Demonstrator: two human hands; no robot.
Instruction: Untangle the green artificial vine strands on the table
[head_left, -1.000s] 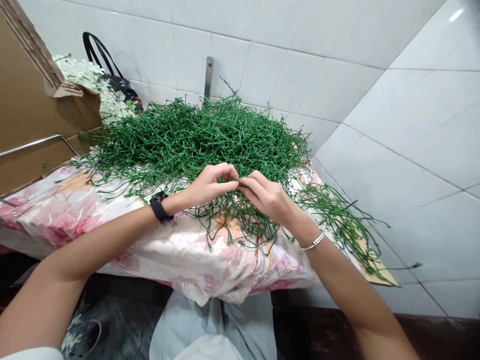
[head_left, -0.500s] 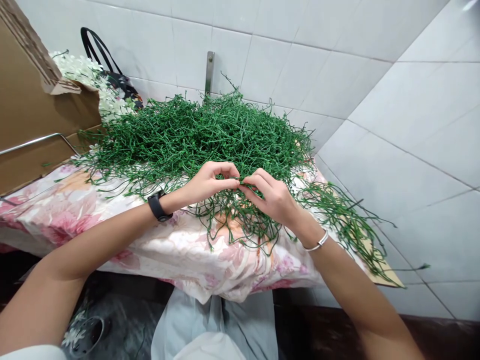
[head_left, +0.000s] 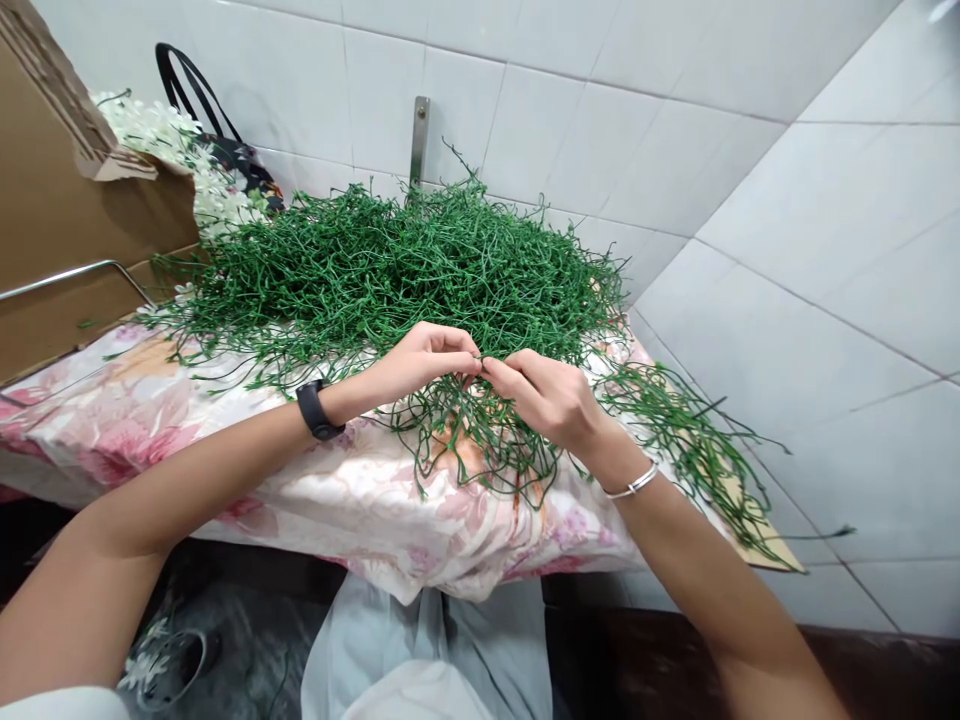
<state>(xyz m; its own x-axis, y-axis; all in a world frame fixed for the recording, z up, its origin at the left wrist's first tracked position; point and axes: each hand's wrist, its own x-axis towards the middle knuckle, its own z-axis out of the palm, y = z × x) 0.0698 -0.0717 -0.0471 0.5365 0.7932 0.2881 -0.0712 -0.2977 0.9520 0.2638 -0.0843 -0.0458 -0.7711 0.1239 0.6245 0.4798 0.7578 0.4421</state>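
A big tangled heap of thin green plastic stems (head_left: 420, 265) covers the back of a table draped in a pink floral cloth (head_left: 247, 480). My left hand (head_left: 420, 362), with a black watch on its wrist, and my right hand (head_left: 551, 400), with a silver bangle, meet fingertip to fingertip at the heap's near edge. Both pinch the same green stems (head_left: 480, 362). A loose bunch of stems (head_left: 480, 450) hangs below my hands over the cloth.
A brown cardboard box (head_left: 67, 200) stands at the left with a metal bar across it. White artificial flowers (head_left: 172, 150) and a black bag (head_left: 225, 150) sit behind it. White tiled walls close the back and right. More stems (head_left: 697, 450) trail off the table's right end.
My hands stay together on the stems, their fingers working slightly. The view has shifted a little.
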